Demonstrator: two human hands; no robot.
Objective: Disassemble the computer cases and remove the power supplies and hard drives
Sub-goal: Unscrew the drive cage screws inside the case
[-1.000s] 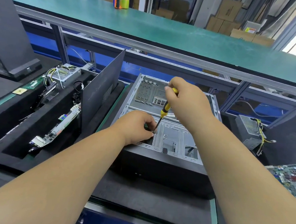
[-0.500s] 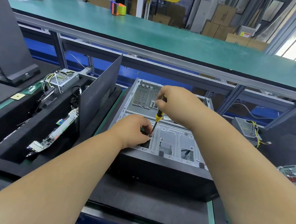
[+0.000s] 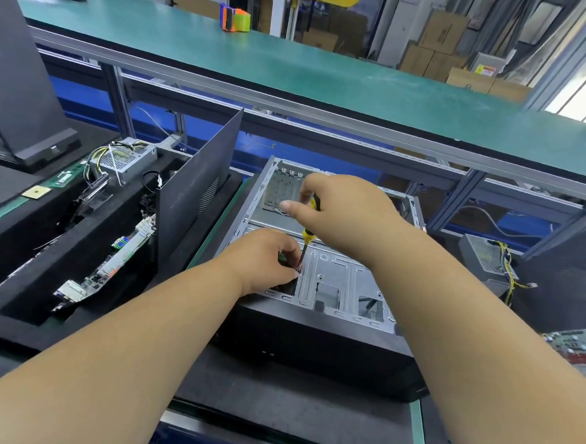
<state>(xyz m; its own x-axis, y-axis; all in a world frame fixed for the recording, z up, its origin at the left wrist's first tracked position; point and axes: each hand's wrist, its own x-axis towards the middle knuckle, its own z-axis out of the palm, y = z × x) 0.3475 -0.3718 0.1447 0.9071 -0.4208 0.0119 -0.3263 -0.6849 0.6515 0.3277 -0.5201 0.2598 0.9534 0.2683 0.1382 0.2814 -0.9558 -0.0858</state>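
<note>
Here the open case [image 3: 335,289], a boxy shell of matte black panels over bare stamped grey steel, lies flat on dark foam. The right hand [image 3: 345,214] curls around the yellow-and-black screwdriver [image 3: 307,237], its slim shaft tilted down to a screw [image 3: 299,271]. The left hand [image 3: 265,258] pinches at the tip. A perforated metal power supply [image 3: 485,259] sits right of the case.

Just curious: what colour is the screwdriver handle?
Yellow and black; the screwdriver shows best in the head view, held by the right hand.
</note>
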